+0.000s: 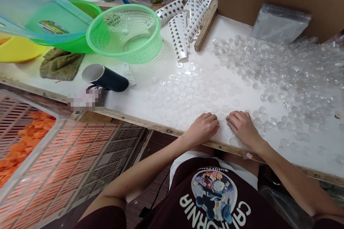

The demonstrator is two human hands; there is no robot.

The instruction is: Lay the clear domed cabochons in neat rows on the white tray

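My left hand (pixel 203 127) rests on the white table near its front edge, fingers curled together and pointing down. Whatever its fingertips hold, if anything, is hidden. My right hand (pixel 244 127) is a short way to the right, thumb and fingers drawn together at the tabletop, their contents also out of sight. Between the hands lies a clear round disc (pixel 220 117). Beyond my left hand, flat clear discs (pixel 189 90) are spread in a single layer. To the right of my right hand spreads a loose heap of shiny clear discs (pixel 303 75), partly overlapping.
A green basket (pixel 123 50), a dark cup (pixel 115 78) on its side and a brown cloth (pixel 62 65) are at left. Printed sticker rolls (pixel 177 37) lie behind, by a wooden strip (pixel 206 25). A plastic crate (pixel 80 139) with orange pieces stands below the table.
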